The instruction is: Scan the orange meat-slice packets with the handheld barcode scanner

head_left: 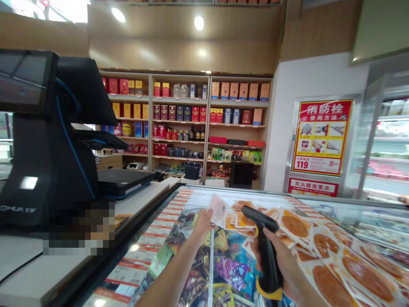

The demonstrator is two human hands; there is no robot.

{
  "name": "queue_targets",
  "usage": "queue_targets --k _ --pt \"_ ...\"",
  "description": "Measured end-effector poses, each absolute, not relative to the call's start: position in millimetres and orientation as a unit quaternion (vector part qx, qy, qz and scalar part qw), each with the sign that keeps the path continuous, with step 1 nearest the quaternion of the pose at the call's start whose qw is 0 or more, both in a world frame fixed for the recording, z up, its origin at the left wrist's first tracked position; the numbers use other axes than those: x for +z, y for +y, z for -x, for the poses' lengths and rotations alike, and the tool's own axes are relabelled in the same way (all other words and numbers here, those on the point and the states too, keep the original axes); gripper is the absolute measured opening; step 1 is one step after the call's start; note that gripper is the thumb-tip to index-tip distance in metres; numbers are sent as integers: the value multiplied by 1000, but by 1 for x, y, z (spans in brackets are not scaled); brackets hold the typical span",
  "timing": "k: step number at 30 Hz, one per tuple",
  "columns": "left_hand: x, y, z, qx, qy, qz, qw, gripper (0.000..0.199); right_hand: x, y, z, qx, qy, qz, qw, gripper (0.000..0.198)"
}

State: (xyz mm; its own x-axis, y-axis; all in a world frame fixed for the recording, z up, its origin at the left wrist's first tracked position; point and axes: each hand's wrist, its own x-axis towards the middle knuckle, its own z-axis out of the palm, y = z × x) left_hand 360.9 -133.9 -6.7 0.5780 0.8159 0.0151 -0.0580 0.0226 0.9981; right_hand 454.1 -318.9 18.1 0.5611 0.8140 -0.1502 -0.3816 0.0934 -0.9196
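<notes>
My left hand reaches forward with its fingers closed on the edge of a pale pinkish-white packet; print on it is too blurred to read. In my right hand is a black and yellow barcode scanner, held upright by its handle, its head turned left toward the packet. Both hands are above a glass-topped freezer. Under the glass show colourful ice cream wrappers. Flat packets with round orange-brown contents lie spread around and right of the scanner.
On the left counter stand a black checkout terminal and a flat black scale. Red-and-white price labels line the freezer's left side. Shelves of boxed goods fill the back wall, beside a red fire-hydrant sign.
</notes>
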Motion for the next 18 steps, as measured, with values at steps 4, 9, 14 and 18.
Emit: queue_targets --k 4,9,14,18 --pt "-11 -114 -323 380 309 -567 662 36 13 -315 -434 460 -208 549 666 35" --pt "-24 -106 -302 388 305 -547 676 41 8 -311 -423 456 -245 580 629 41" --pt "-19 -103 -298 382 313 -569 658 41 10 -313 -424 443 -270 596 613 43" --pt "-9 -98 -286 379 352 -598 611 37 12 -315 -429 425 -273 593 627 40"
